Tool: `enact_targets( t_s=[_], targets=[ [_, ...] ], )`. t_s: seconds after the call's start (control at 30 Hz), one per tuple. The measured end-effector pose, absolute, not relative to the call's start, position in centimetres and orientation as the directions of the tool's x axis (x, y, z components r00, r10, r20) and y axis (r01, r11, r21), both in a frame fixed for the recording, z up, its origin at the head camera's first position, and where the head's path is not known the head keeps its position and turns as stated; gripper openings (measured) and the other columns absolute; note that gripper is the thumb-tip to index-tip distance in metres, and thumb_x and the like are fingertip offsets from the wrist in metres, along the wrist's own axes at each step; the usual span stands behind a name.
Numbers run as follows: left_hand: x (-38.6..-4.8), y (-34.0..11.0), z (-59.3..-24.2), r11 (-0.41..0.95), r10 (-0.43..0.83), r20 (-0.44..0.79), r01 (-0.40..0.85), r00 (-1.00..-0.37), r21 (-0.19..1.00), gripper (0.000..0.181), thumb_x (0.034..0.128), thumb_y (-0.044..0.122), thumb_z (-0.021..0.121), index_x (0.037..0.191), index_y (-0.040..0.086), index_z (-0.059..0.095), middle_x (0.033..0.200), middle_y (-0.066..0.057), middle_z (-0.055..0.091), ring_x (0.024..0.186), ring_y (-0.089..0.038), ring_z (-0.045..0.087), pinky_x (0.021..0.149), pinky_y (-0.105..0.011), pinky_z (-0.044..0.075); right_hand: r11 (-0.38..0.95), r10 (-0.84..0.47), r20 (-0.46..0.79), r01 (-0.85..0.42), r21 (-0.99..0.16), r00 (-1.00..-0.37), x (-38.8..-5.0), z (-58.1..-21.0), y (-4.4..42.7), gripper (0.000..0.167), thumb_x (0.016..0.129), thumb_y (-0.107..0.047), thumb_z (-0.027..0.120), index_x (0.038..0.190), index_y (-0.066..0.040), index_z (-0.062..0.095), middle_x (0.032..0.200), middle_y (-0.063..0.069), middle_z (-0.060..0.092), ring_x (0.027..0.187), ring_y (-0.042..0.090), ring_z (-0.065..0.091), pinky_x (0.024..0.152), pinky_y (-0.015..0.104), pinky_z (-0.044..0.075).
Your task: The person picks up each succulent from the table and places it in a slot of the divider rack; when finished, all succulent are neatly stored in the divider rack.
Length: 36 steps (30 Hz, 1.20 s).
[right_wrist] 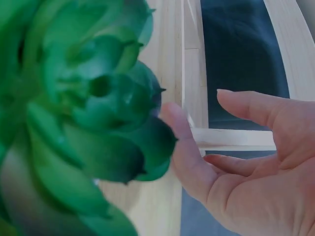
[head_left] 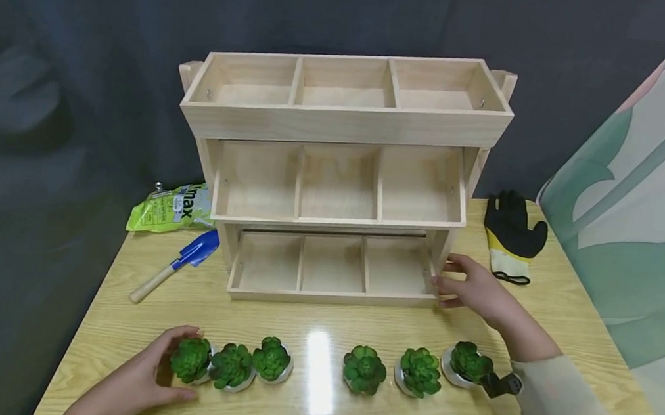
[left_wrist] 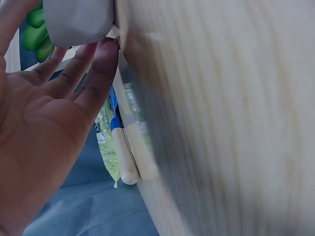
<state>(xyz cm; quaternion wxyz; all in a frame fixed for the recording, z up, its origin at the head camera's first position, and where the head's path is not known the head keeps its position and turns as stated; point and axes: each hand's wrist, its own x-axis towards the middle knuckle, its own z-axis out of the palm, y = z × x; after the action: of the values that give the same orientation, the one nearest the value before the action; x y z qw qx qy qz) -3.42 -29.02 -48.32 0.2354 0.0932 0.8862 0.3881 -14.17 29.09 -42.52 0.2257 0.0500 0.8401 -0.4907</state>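
Note:
My left hand is curved loosely around the leftmost potted succulent, with a gap between thumb and pot. In the left wrist view, the hand's fingers reach beside the pale pot; whether they touch it is unclear. Fingertips of my right hand touch the right end of the bottom tray of a three-tier wooden shelf. In the right wrist view, a succulent partly covers the view, and the hand's fingers are spread by the wood.
Two more succulents stand beside the leftmost one; three others stand to the right. A blue trowel and green bag lie left of the shelf, a black-and-yellow glove right. A dark curtain hangs behind.

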Motion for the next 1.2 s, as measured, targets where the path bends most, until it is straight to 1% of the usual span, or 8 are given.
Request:
enact_targets(
  t_s=[0.1,0.17,0.3,0.47,0.57,0.73,1.03,1.2],
  targets=[
    [-3.4,-29.4,-48.6,0.648,0.382,-0.327,-0.001,-0.864,0.761,0.088,0.0858,0.045,0.089,0.155,0.018,0.042,0.151,-0.010,0.056,0.126,0.002,0.059,0.095,-0.015,0.054,0.480,-0.137,-0.451,0.339,-0.809,-0.882,-14.4,-42.7,28.9,0.080,0.111,-0.020,0.057,0.167,0.010,0.008,0.164,0.039,0.028,0.133,0.050,0.061,0.092,0.041,0.069],
    [-3.4,-29.6,-48.8,0.616,0.401,-0.316,-0.002,-0.860,0.788,0.083,0.0879,0.042,0.089,0.153,0.017,0.043,0.149,-0.012,0.057,0.121,0.008,0.058,0.093,-0.015,0.056,0.459,-0.129,-0.461,0.360,-0.812,-0.878,-14.5,-42.8,28.7,0.078,0.111,-0.019,0.056,0.167,0.011,0.010,0.164,0.038,0.029,0.132,0.049,0.062,0.091,0.039,0.069],
    [-3.5,-29.8,-48.9,0.578,0.420,-0.299,-0.002,-0.857,0.816,0.078,0.0897,0.038,0.088,0.151,0.017,0.045,0.147,-0.012,0.057,0.119,0.009,0.059,0.092,-0.016,0.057,0.430,-0.104,-0.481,0.397,-0.811,-0.871,-14.9,-42.8,28.3,0.075,0.111,-0.020,0.054,0.166,0.010,0.014,0.161,0.035,0.033,0.129,0.046,0.062,0.090,0.038,0.069],
    [-3.6,-29.7,-49.0,0.566,0.425,-0.283,0.009,-0.860,0.824,0.075,0.0896,0.037,0.088,0.149,0.017,0.047,0.145,-0.012,0.057,0.119,0.008,0.059,0.092,-0.016,0.057,0.480,-0.093,-0.485,0.388,-0.787,-0.869,-15.3,-42.7,28.1,0.072,0.112,-0.022,0.052,0.164,0.013,0.018,0.156,0.037,0.037,0.123,0.045,0.067,0.096,0.048,0.068],
    [-3.6,-29.7,-49.1,0.558,0.434,-0.268,0.023,-0.860,0.830,0.074,0.0901,0.036,0.087,0.149,0.015,0.048,0.144,-0.013,0.058,0.117,0.008,0.059,0.090,-0.017,0.058,0.514,-0.086,-0.479,0.373,-0.772,-0.873,-15.6,-42.6,28.2,0.069,0.112,-0.021,0.054,0.163,0.013,0.022,0.155,0.037,0.040,0.120,0.046,0.070,0.098,0.051,0.067],
    [-3.6,-29.7,-49.3,0.552,0.457,-0.268,0.034,-0.848,0.833,0.073,0.0915,0.034,0.086,0.149,0.013,0.047,0.143,-0.015,0.058,0.116,0.009,0.059,0.090,-0.017,0.058,0.551,-0.098,-0.476,0.351,-0.757,-0.874,-15.5,-42.7,28.5,0.067,0.111,-0.017,0.057,0.161,0.014,0.026,0.157,0.039,0.040,0.122,0.045,0.071,0.098,0.047,0.067],
    [-3.8,-29.6,-49.1,0.523,0.462,-0.328,-0.045,-0.824,0.851,0.076,0.0913,0.031,0.087,0.150,0.010,0.045,0.150,-0.020,0.053,0.120,0.011,0.058,0.093,-0.015,0.057,0.549,-0.087,-0.457,0.340,-0.764,-0.885,-15.3,-43.0,29.1,0.065,0.107,-0.012,0.062,0.158,0.014,0.031,0.153,0.037,0.045,0.110,0.032,0.075,0.091,0.043,0.069],
    [-4.0,-29.7,-48.8,0.524,0.463,-0.318,-0.035,-0.827,0.851,0.075,0.0917,0.031,0.087,0.150,0.010,0.045,0.150,-0.020,0.053,0.118,0.009,0.059,0.092,-0.016,0.058,0.547,-0.091,-0.447,0.330,-0.769,-0.890,-15.4,-42.9,29.2,0.066,0.107,-0.011,0.062,0.158,0.015,0.030,0.153,0.038,0.043,0.108,0.031,0.076,0.089,0.042,0.070]
  ],
)
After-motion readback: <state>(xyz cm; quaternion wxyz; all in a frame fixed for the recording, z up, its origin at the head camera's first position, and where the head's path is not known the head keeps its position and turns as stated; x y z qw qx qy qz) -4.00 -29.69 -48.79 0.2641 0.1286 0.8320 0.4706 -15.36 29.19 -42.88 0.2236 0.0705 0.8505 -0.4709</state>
